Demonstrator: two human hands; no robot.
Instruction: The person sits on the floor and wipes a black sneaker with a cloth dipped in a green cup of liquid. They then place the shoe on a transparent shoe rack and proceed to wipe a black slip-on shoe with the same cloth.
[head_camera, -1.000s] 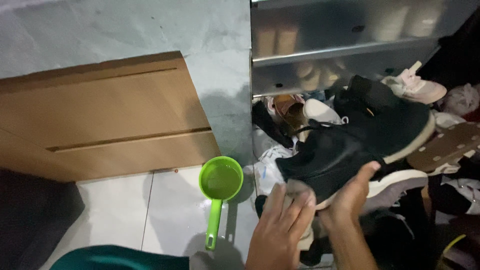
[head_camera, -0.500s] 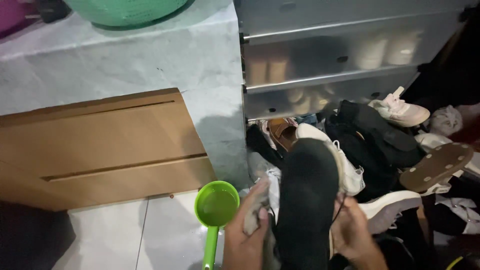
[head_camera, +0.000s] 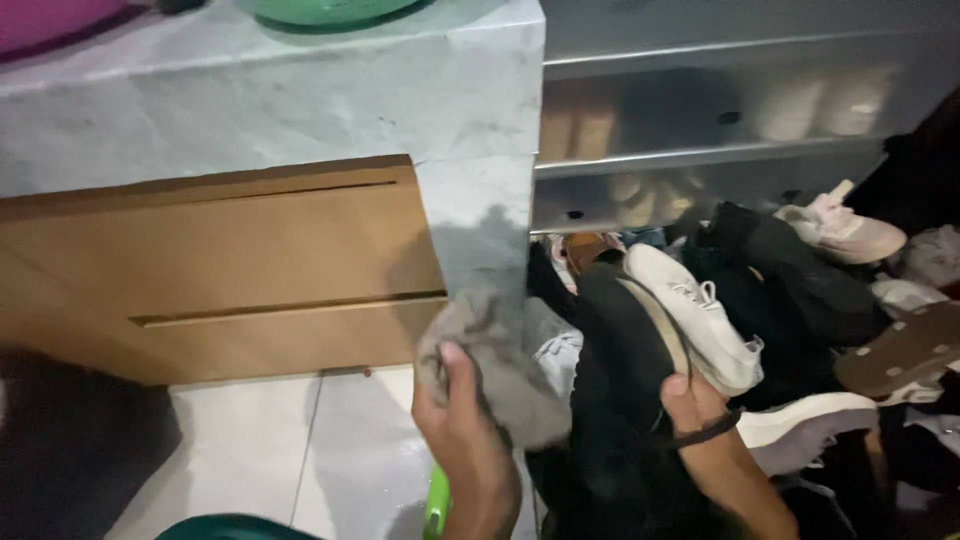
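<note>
The person's left hand (head_camera: 465, 440) is raised in the near middle, its grip clenched around a crumpled grey cloth (head_camera: 495, 365) that bunches up above the thumb and fingers. The cloth hangs just in front of the corner of the pale marble surface (head_camera: 300, 90) and just left of a black sneaker (head_camera: 615, 380).

The right hand (head_camera: 700, 420) holds that black sneaker from its right side, thumb pressed on the shoe's edge, with a dark lace looped across the wrist. The shoe stands tipped up on end, its dark sole facing the viewer, touching the right hand and just beside the cloth.

Behind it lies a heap of footwear on the floor: a white lace-up sneaker (head_camera: 700, 315) leaning against the black one, a pale pink shoe (head_camera: 845, 230) farther right, and a brown-soled sandal (head_camera: 900, 350) turned sole up at the right edge. A pale sole of another shoe (head_camera: 805, 420) sits just right of the right hand.

Far right, a grey shelved rack (head_camera: 720, 110) holds blurred pairs of shoes behind a cloudy front. To the left, a light brown wooden panel (head_camera: 220, 270) stands under the marble surface. A bright green plastic handle (head_camera: 437, 505) peeks out below the left wrist, above the white tiled floor (head_camera: 300, 450). A green basin rim (head_camera: 330, 10) shows on the marble surface at the far edge.
</note>
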